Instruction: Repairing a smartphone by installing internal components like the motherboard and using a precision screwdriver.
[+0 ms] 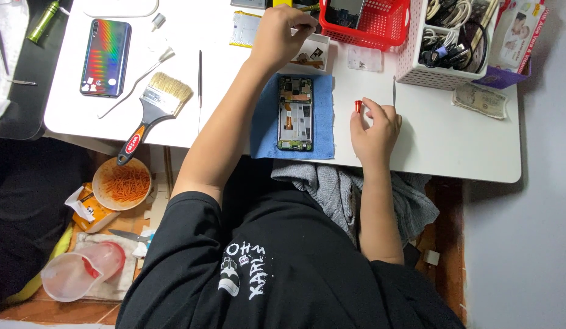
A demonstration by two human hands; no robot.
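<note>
An opened phone with its circuit boards bare lies on a blue cloth near the white table's front edge. My left hand reaches to the back of the table, fingers pinched on a thin yellowish tool above a small white parts tray. My right hand rests on the table right of the cloth, holding a slim screwdriver upright; a small red cap sits at its fingertips.
A red basket and a white basket of cables stand at the back right, beside a banknote. At left lie a paintbrush, a shiny phone back cover, and a thin metal probe. On the floor: a bowl and a plastic jug.
</note>
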